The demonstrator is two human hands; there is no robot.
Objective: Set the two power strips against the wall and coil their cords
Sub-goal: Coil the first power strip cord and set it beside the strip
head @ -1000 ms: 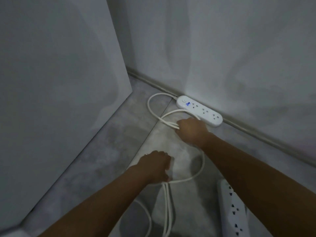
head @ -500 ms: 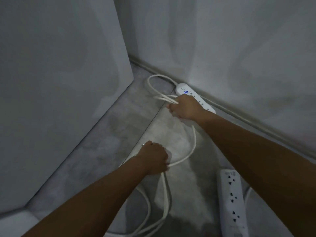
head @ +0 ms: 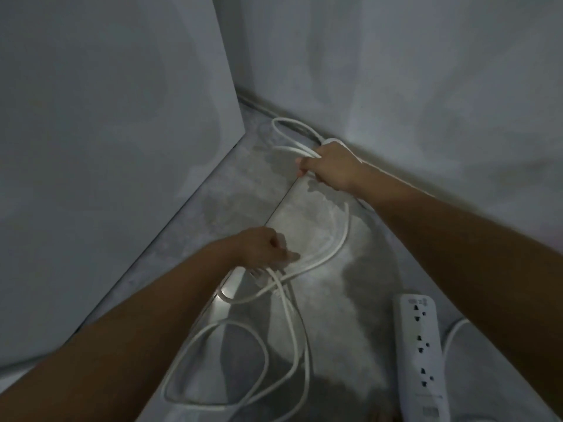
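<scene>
Right hand (head: 330, 166): fingers curled around gathered loops of white cord (head: 341, 239), just beside the wall (head: 426, 86). Left hand (head: 263, 246): fingers closed on the same cord lower down, over the floor (head: 189, 226). First strip mostly hidden behind right hand. Second strip (head: 422, 357) flat on floor, apart from wall.

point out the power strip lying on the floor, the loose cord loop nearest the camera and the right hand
power strip (head: 420, 354), head view, on its socket face, mid-length
cord loop (head: 265, 353), head view, on the right side of the white loop
right hand (head: 330, 166), head view, on the back of the hand, closed on cord strands
</scene>
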